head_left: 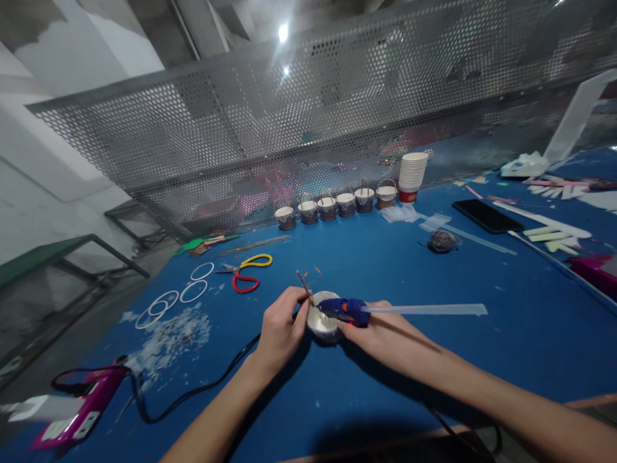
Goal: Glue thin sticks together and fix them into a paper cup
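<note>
In the head view, my right hand (388,334) grips a blue hot glue gun (348,310), and a long translucent glue stick (429,310) juts out of its back end. The nozzle points left, at the rim of a small white-lined cup (324,333). At that rim my left hand (283,325) is closed in a pinch on a thin dark brown strip (302,280), which stands up at a slant. Whether the strip touches the cup I cannot tell. Part of the cup is hidden behind the glue gun and my fingers.
Scissors (248,273) and several white rings (193,291) lie on the left, near a magenta power strip (91,402) and black cord. Small wrapped cups (327,209) line the back beside stacked paper cups (412,173). Grey yarn (442,241) and a phone (486,215) are right.
</note>
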`<state>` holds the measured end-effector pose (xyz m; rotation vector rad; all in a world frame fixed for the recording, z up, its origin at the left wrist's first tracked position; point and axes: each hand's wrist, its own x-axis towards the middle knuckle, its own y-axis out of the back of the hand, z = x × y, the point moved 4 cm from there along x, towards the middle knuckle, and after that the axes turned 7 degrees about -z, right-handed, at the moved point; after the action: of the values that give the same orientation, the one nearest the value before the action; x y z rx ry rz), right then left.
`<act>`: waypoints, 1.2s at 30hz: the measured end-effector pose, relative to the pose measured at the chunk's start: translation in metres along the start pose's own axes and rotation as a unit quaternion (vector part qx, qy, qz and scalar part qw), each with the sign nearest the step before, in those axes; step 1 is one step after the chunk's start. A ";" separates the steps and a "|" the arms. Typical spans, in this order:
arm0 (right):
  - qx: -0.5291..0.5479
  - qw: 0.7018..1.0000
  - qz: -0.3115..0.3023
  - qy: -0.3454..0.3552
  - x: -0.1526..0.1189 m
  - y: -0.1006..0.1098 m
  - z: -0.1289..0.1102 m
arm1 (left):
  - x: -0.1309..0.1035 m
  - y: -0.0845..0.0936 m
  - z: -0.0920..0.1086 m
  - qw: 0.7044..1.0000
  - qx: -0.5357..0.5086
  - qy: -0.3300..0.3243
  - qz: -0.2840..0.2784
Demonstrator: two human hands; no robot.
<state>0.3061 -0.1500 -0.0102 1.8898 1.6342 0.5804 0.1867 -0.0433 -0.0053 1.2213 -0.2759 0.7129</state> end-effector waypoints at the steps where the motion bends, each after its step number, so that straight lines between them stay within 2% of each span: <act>1: 0.002 1.000 -0.001 -0.002 -0.001 0.000 0.000 | 0.000 0.000 0.000 1.000 0.001 -0.005 0.002; 13: 0.021 1.000 -0.008 -0.019 0.002 -0.003 0.004 | 0.000 0.000 0.000 0.999 0.010 -0.038 0.023; 19: 0.034 0.999 -0.002 -0.003 0.002 -0.003 0.003 | 0.001 0.000 0.000 0.999 0.008 -0.029 0.020; 36: 0.077 0.997 0.001 -0.022 0.005 -0.007 0.011 | 0.001 0.000 -0.001 1.000 0.003 -0.018 0.020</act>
<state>0.3088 -0.1459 -0.0229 1.9988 1.6920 0.4200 0.1875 -0.0424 -0.0048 1.2384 -0.3302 0.7274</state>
